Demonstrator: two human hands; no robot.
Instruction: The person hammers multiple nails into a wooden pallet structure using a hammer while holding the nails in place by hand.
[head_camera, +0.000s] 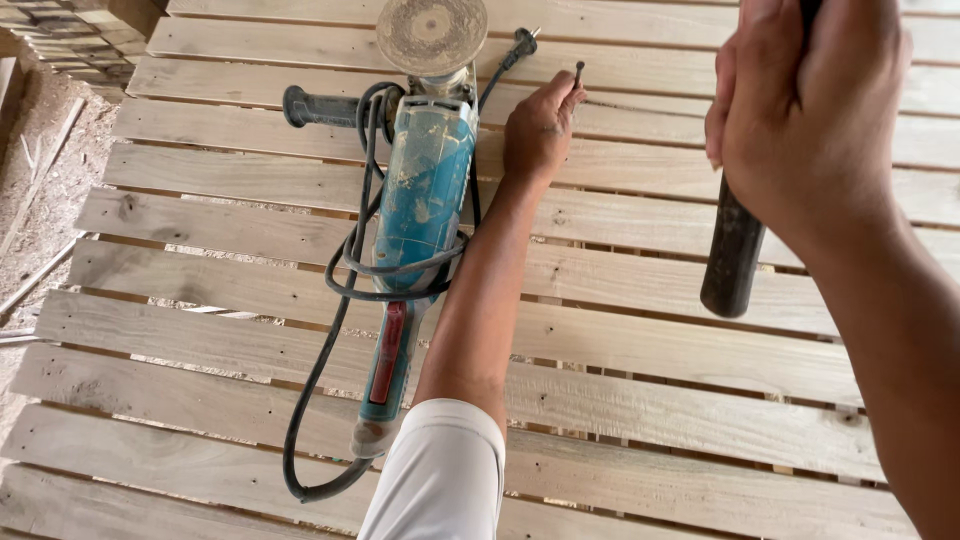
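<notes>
1. While the left hand (538, 128) reaches out over the slatted wooden platform (620, 350), its fingertips pinch a dark nail (577, 72), which stands roughly upright with its tip on one of the far boards.
2. That left grip is closed on the nail near its lower part, and the nail's head shows just above the fingers.
3. Close to the camera at the upper right, the right hand (800, 100) is wrapped in a closed grip around a dark, round tool handle (732, 250).
4. Only the lower end of this handle shows, hanging down below the fist over the boards; its upper end runs out of view, so I cannot tell what kind of tool it is.
5. Just beside the left forearm lies a blue-green angle grinder (420, 200), lengthwise across the boards, with its dusty round disc (431, 33) at the far end.
6. A black side handle (320, 106) sticks out from the grinder's head to the left.
7. The grinder's black cord (330, 340) is looped around the body and trails toward the near edge, while its plug (523, 42) lies on a far board, near the nail.
8. A white sleeve (440, 480) covers the left upper arm.
9. Sandy ground (50, 170) shows past the platform's left edge.
</notes>
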